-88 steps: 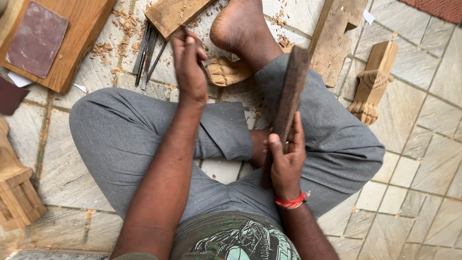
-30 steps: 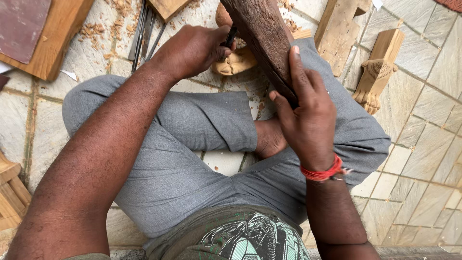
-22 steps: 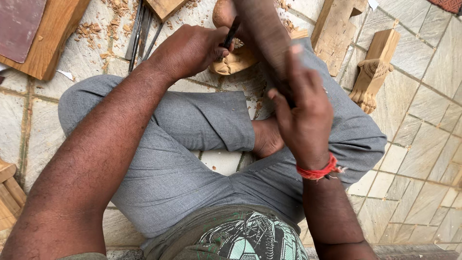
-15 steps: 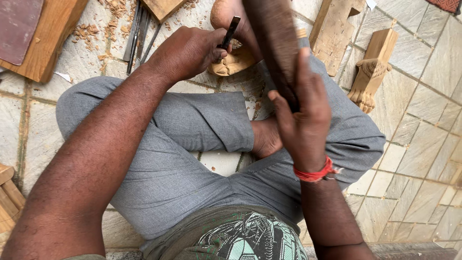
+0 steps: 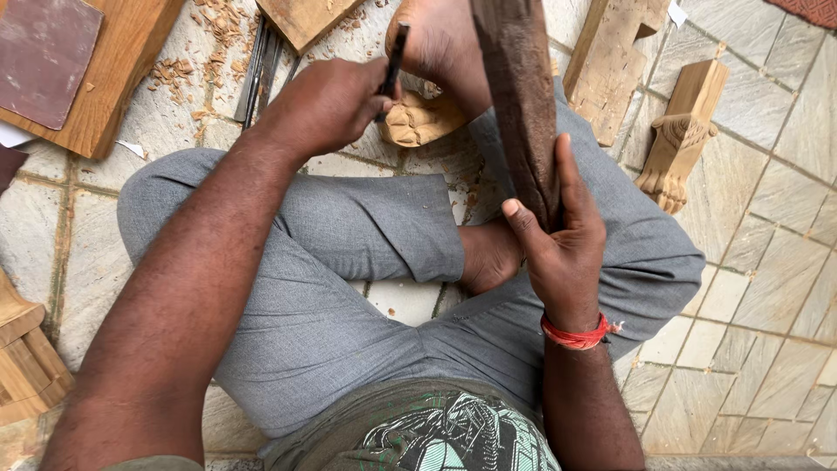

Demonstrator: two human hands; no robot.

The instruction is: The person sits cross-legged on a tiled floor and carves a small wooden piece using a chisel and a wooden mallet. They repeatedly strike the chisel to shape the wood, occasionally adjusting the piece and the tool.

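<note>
Below, the carved piece [image 5: 423, 118] meets the left hand's [image 5: 327, 105] gripped chisel [image 5: 394, 57]; right hand [image 5: 558, 240] clasps mallet [image 5: 523, 96].

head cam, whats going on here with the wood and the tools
A person sits cross-legged on a stone-tiled floor, carving. The left hand grips a dark chisel set against a small pale wood carving lying by the foot. The right hand holds a dark wooden mallet upright over it. Wood shavings, spare chisels and a carved wooden leg lie around.
</note>
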